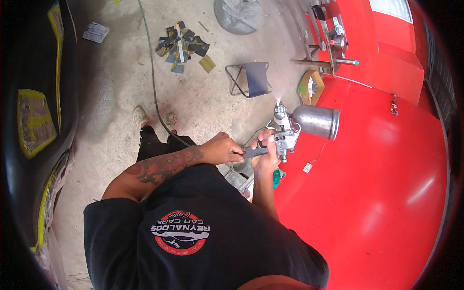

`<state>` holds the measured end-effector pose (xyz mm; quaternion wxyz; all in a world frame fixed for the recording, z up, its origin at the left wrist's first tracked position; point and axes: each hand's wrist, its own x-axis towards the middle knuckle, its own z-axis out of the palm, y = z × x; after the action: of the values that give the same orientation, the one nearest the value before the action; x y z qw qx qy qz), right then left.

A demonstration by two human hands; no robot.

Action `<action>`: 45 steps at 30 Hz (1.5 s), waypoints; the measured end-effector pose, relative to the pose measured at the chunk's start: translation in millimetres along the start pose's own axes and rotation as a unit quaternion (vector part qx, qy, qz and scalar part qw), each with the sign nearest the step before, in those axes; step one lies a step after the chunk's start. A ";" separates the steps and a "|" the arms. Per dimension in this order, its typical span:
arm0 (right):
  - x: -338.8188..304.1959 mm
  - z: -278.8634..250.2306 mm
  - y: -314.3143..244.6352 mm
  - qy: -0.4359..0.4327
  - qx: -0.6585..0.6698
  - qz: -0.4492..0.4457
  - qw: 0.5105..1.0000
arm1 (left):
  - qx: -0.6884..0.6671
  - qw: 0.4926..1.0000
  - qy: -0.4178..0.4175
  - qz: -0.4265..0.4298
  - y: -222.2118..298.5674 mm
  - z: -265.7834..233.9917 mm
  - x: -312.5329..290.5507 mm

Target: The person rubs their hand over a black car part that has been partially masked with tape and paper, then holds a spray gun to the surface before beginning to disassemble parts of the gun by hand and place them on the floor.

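I hold a metal spray gun [286, 126] in front of my body, with a silver cup [316, 121] fixed to its side. My right hand [265, 153] is closed around it, fingers over the trigger and thumb along the body. At the end of the dark handle [254, 151], my left hand [223, 149] is closed, its fingertips at the base; exactly what they pinch there is partly hidden. A pale mist rises from the nozzle [279, 102]. A dark air hose [153, 77] runs over the floor and passes behind my left wrist.
A dark car body [34, 116] with yellow masking tape stands at left, a red wall [367, 193] at right. Ahead are a folding stool [257, 79], scattered dark sheets [193, 46], a plastic-covered round object [239, 14], a cardboard box [310, 88] and a rack [319, 63].
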<state>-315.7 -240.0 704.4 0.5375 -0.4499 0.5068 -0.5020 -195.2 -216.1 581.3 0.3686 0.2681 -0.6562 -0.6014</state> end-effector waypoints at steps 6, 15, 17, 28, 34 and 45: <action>0.4 2.8 -1.3 -0.018 -0.007 0.006 1.000 | -0.020 1.000 -0.002 -0.020 -2.3 0.3 -0.4; -0.5 2.5 0.5 -0.014 -0.006 -0.007 1.000 | -0.031 0.999 0.015 -0.021 1.5 -0.1 -2.8; -1.4 2.0 1.3 -0.018 -0.004 0.001 1.000 | -0.043 0.999 0.016 -0.028 2.1 -0.3 -5.0; -8.2 2.9 2.5 -0.022 -0.016 0.010 1.000 | -0.075 0.996 0.039 -0.028 27.4 -19.5 -16.6; -9.5 -30.9 32.9 -0.021 -0.057 0.027 0.998 | 0.183 0.911 0.280 0.242 91.9 -47.5 -2.8; -2.2 -50.4 56.9 -0.028 -0.117 -0.001 0.993 | 0.465 0.821 0.213 0.252 137.3 -44.9 22.3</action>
<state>-361.0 -231.4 644.0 0.4946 -0.5238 0.5467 -0.4268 -159.5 -242.1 720.6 0.4694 0.3542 -0.8079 -0.0383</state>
